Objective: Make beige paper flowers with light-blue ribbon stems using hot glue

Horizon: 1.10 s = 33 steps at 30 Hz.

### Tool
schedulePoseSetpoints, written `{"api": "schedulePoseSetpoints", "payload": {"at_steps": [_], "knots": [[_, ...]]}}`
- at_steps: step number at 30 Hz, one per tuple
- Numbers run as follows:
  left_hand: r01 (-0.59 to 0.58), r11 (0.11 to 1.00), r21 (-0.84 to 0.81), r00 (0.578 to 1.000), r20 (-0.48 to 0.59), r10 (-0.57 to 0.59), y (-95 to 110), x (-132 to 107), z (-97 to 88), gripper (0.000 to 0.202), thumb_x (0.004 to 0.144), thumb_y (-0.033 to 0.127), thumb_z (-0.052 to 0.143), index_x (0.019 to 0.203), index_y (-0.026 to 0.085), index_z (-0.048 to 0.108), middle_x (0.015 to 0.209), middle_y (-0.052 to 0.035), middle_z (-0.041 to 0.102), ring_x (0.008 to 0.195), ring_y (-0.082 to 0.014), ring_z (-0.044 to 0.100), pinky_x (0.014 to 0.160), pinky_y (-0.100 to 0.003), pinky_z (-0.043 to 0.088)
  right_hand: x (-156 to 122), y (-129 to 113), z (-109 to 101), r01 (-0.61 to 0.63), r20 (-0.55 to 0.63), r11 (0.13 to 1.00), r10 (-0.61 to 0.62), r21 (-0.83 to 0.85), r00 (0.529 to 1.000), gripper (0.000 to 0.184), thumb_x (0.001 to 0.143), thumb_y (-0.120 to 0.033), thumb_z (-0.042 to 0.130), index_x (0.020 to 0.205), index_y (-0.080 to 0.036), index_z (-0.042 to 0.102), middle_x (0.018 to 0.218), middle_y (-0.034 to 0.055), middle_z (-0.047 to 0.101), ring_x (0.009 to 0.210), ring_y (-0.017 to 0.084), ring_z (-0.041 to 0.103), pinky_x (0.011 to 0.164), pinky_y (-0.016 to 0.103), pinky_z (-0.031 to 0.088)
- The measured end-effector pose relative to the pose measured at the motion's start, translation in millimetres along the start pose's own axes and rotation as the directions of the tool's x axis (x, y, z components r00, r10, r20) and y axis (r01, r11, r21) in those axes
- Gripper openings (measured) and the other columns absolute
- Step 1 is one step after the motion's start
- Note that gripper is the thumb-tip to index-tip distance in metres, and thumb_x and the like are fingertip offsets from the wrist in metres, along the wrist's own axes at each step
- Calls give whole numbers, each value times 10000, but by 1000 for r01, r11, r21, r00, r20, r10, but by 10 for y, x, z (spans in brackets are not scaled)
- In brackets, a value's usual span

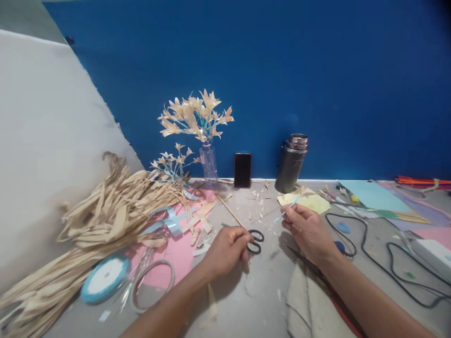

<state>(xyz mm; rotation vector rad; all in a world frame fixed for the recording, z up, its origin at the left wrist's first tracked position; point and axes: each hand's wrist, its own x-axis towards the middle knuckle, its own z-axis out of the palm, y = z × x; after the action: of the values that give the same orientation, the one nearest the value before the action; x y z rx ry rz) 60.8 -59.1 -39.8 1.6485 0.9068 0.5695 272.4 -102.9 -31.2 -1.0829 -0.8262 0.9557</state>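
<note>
My left hand point(228, 249) is closed in a pinch on a thin wooden stick point(229, 211) that slants up and to the left over the table. Just right of that hand lie black-handled scissors point(255, 241). My right hand point(307, 230) is closed on a thin light-blue ribbon strip point(288, 208) that pokes out up and to the left of its fingers. A yellow paper sheet point(310, 202) lies just behind the right hand.
A heap of dried leaf strips point(91, 225) fills the left. A blue ribbon spool point(104, 278) and a clear tape ring point(153, 286) lie near pink paper point(179, 253). At the wall stand a vase of paper flowers point(207, 164), a phone point(242, 170) and a metal flask point(291, 163). Black cable point(373, 258) and coloured sheets point(377, 196) are right.
</note>
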Motion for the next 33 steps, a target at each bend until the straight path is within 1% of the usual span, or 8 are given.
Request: {"api": "schedulePoseSetpoints", "payload": {"at_steps": [2, 6, 10, 14, 19, 23, 27, 33], "knots": [[13, 998, -60, 1000, -17, -14, 16, 0, -12, 349, 907, 405, 484, 752, 145, 659, 454, 3, 569, 443, -108, 476, 526, -225, 361, -8, 35, -12, -9, 28, 1000, 10, -27, 1000, 375, 682, -517, 809, 671, -188, 630, 743, 2, 562, 593, 110, 414, 533, 249, 382], [48, 957, -284, 996, 83, -25, 0, -10, 21, 438, 850, 551, 578, 757, 128, 646, 639, -43, 637, 513, -97, 509, 499, -214, 345, -32, 86, -26, 27, 84, 983, -12, -181, 996, 353, 755, -516, 752, 711, -183, 643, 664, -21, 538, 583, 112, 422, 547, 247, 363], [82, 925, -371, 992, 119, -41, -53, -17, 101, 346, 701, 448, 777, 752, 133, 642, 593, 4, 576, 502, -91, 490, 500, -220, 369, -69, 47, 4, 64, 120, 945, -27, -322, 992, 368, 796, -525, 695, 675, -187, 612, 620, -24, 543, 563, 119, 445, 540, 250, 373], [76, 920, -384, 997, 27, -71, -75, -11, 155, 251, 683, 355, 776, 708, 141, 646, 542, 12, 560, 482, -92, 469, 496, -229, 348, -102, 35, 67, 107, 194, 926, -37, -361, 980, 285, 795, -456, 683, 704, -189, 642, 752, 16, 652, 652, 152, 553, 602, 260, 436], [45, 923, -382, 995, -69, -77, -89, 7, 178, 221, 672, 327, 775, 660, 135, 666, 541, -11, 589, 512, -108, 491, 552, -255, 369, -174, 154, 177, 172, 378, 875, 14, -453, 926, 143, 772, -308, 670, 698, -186, 683, 696, 20, 652, 664, 176, 599, 619, 272, 456], [20, 958, -287, 995, -91, -48, -95, 14, 197, 146, 686, 272, 743, 685, 130, 715, 607, -46, 636, 569, -142, 542, 593, -276, 411, -218, 218, 213, 298, 376, 806, -102, -512, 921, 197, 829, -294, 626, 657, -198, 635, 719, 26, 655, 682, 181, 618, 626, 272, 467], [-83, 983, -165, 975, -217, 46, -66, 6, 171, 133, 738, 185, 669, 844, 164, 747, 847, -84, 706, 783, -193, 630, 724, -291, 463, -203, 221, 164, 525, 425, 620, -318, -583, 848, 215, 902, -241, 548, 707, -220, 636, 733, 36, 690, 673, 186, 634, 656, 288, 479], [-101, 994, -37, 961, -261, 88, -25, -32, 125, 119, 804, 223, 621, 761, 163, 714, 771, -61, 682, 681, -164, 573, 659, -269, 427, -105, 254, 28, 715, 497, 235, -577, -658, 647, 228, 920, -190, 505, 768, -222, 673, 712, 73, 701, 674, 220, 657, 632, 305, 481]]}}
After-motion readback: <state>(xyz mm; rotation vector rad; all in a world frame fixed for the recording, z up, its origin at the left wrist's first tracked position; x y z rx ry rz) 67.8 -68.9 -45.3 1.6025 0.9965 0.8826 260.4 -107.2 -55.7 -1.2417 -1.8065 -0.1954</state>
